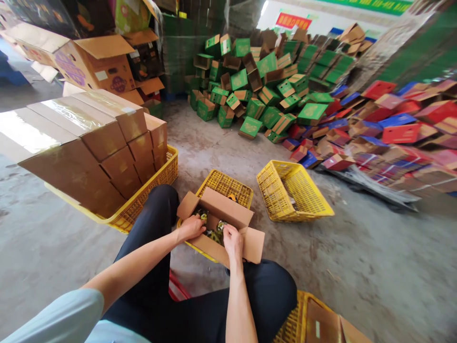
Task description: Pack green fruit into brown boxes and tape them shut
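An open cardboard box (228,205) with its flaps spread rests on a yellow plastic crate (244,190) between my knees. Inside lie several small shiny packets (214,237) with green and yellow on them; what they contain is too small to tell. My left hand (192,227) reaches over the near left side of the box, its fingers curled on a shiny green packet (203,214). On the right, my right hand (233,240) is inside the box edge, pinching another packet (220,226) between thumb and fingers. The fingertips of both hands are partly hidden.
Left, closed cardboard cartons (110,138) fill a large yellow crate (171,164). Another yellow basket (294,190) stands on the floor to the right. A yellow crate (298,309) with cardboard is by my right knee. Heaps of green boxes (253,109) and red-blue boxes (400,133) lie beyond.
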Motion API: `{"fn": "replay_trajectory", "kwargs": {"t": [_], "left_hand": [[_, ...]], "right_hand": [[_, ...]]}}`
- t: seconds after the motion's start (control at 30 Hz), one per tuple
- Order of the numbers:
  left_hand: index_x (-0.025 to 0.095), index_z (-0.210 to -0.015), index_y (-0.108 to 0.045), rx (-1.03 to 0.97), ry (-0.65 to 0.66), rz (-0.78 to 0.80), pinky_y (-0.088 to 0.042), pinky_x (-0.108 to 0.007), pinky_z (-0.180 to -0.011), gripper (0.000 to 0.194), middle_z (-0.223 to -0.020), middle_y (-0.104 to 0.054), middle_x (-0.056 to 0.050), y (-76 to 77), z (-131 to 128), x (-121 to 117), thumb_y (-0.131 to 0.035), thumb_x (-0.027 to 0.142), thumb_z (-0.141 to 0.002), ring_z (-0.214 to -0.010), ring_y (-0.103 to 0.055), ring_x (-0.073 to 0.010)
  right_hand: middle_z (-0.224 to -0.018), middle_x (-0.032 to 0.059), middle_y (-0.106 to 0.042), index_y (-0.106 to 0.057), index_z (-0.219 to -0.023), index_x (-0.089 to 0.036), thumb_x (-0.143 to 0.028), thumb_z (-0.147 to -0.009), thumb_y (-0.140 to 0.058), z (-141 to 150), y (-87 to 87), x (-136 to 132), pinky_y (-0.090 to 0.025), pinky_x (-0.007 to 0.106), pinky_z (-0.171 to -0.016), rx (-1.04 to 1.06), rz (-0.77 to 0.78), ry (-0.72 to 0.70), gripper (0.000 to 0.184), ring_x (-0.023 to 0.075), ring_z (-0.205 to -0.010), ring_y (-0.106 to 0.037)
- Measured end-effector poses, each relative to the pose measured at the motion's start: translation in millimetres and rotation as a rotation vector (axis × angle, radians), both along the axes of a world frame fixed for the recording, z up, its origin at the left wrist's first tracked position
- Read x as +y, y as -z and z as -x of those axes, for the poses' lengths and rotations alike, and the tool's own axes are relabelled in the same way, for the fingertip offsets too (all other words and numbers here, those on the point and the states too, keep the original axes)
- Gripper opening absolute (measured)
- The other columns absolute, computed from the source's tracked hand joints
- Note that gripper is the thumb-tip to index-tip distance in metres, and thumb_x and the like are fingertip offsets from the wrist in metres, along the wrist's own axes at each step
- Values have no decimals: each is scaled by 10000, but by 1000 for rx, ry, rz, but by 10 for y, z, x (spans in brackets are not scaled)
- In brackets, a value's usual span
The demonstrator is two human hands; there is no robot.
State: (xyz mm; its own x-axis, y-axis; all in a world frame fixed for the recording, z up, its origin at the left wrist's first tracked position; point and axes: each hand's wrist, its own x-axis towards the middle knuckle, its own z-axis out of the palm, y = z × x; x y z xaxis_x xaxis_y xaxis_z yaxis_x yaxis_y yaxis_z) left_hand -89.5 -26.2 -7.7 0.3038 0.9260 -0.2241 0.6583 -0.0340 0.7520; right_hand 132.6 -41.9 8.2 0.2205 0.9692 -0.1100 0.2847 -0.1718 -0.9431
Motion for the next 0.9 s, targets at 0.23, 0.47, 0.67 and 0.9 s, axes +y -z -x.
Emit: {"fn": "replay_trajectory", "kwargs": {"t": [0.23, 0.47, 0.67, 0.9], "left_hand": [[161, -1323, -699, -260, 5, -25, -492, -396, -1015, 443, -1242, -697, -151, -105, 106, 70, -614, 415, -970, -1125, -668, -308], [181, -1594, -427, -900, 60, 272, -518, -416, -979, 906, -1435, -607, -200, -238, 48, 13, -805, 551, -859, -1253, -624, -337], [216, -1508, -529, -1069, -13, 363, -496, -388, -964, 949, -1218, -699, -119, -279, 29, -33, -981, 347, -684, -1100, -672, -269], [159, -1129, -693, -1048, -91, 340, -497, -317, -854, 626, -1020, -720, -54, -348, -15, -52, -1009, 332, -616, -894, -676, -186]], "right_hand": [[-1056, 101, -809, -796, -928, -207, -540, -684, -802, -153, -256, -128, -607, 426, -849, 444, 54, 163, 413, 302, -1017, -748], [-984, 69, -805, -775, -885, -215, -475, -664, -875, 29, -457, -164, -617, 362, -729, 683, 88, 63, 356, 249, -879, -751], [-1015, 15, -786, -745, -1039, -285, -445, -708, -906, 160, -571, -228, -586, 300, -763, 672, 51, -13, 401, 208, -944, -724], [-901, 5, -770, -775, -909, -256, -500, -653, -928, 143, -498, -211, -566, 310, -790, 558, 29, 19, 385, 184, -835, -694]]}}
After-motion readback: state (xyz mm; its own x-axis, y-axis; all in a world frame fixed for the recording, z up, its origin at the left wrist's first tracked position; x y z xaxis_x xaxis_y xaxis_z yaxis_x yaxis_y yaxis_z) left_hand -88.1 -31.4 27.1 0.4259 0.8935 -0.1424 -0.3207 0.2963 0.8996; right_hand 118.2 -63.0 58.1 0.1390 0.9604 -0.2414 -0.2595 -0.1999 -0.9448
